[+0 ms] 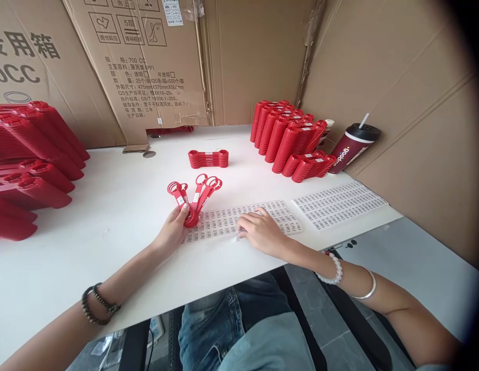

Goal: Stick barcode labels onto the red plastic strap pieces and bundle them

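My left hand [172,229] is closed around a fan of red plastic strips with ring ends [196,198], some bearing small white labels. They are held above the left end of a sheet of printed stickers [276,210] lying on the table. Over the middle of that sheet is my right hand [258,231], its fingers curled and pressed together at the sheet's near edge. A small white scrap shows beneath those fingertips; what exactly they pinch is hidden. Beyond the left hand sits a short stack of labelled red strips [208,159].
A second sticker sheet [340,205] lies to the right. Stacked red strips stand at the back right [280,136] and far left [34,134]. A dark red cup with a straw [355,147] leans by the cardboard wall [401,103]. The white table [96,226] ends before my lap.
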Demonstrator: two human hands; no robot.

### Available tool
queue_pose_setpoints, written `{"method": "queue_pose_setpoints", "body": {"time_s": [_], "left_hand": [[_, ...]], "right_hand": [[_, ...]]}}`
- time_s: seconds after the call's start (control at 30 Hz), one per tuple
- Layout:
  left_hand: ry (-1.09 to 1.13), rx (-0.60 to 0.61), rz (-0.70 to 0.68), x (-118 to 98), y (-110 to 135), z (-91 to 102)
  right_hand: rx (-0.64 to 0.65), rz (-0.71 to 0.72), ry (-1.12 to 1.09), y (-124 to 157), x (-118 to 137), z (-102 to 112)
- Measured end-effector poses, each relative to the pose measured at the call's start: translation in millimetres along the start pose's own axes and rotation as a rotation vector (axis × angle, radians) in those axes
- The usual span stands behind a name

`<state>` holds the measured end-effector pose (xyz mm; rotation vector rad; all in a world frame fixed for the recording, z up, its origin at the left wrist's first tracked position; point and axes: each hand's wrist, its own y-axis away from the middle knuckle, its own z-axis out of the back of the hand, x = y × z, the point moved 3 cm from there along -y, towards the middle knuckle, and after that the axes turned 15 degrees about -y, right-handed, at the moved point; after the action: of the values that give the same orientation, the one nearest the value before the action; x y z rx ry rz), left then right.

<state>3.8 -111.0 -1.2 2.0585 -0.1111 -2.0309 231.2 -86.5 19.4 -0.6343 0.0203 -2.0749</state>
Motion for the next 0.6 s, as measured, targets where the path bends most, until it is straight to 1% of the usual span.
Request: {"method": "queue_pose_setpoints", "body": {"time_s": [0.17, 0.23, 0.33, 0.4, 0.47, 0.53, 0.6], "left_hand": [[0.005, 0.000, -0.017, -1, 0, 0.6], [0.022, 0.001, -0.014, -2, 1, 0.6], [0.047, -0.012, 0.000, -3, 2, 0.4], [0.051, -0.015, 0.001, -4, 2, 0.0], [0.053, -0.016, 0.003, -4, 2, -0.1], [0.055, -0.026, 0.009, -2, 1, 0.6], [0.046, -0.035, -0.002, 0, 0, 1.7]], "right_hand": [[-0.065, 0.187, 0.171, 3, 3, -1], [-0.082, 0.236, 0.195, 5, 2, -2], [-0.064, 0.284, 0.172, 11, 1, -3], [-0.049, 0.270, 0.064, 16, 2, 3], [-0.050, 0.198, -0.137, 16, 4, 18], [-0.107, 0.119, -0.357, 7, 7, 36], [-0.236, 0.088, -0.497, -16, 10, 53]]}}
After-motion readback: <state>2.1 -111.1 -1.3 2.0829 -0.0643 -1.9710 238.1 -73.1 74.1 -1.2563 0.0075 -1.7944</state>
